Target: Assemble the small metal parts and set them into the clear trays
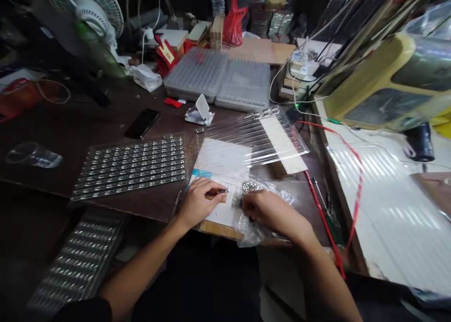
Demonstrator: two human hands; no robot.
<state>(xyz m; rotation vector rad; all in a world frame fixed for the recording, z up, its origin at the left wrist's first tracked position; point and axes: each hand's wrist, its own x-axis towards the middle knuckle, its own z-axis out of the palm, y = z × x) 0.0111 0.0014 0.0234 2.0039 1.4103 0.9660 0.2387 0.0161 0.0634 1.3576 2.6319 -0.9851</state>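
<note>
The left hand (198, 202) rests palm-down on a white sheet (221, 157), its fingers curled around a slim dark-tipped tool (222, 191), mostly hidden. The right hand (273, 211) arches over a crumpled clear plastic bag (248, 230) of shiny metal pieces (251, 186) on the dark counter (88, 129); its fingers hide whatever they may hold.

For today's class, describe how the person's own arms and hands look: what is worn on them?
The left hand and right hand are bare: no glove, watch or ring shows. A dark sleeve covers the left arm at the lower edge of the view.
</note>
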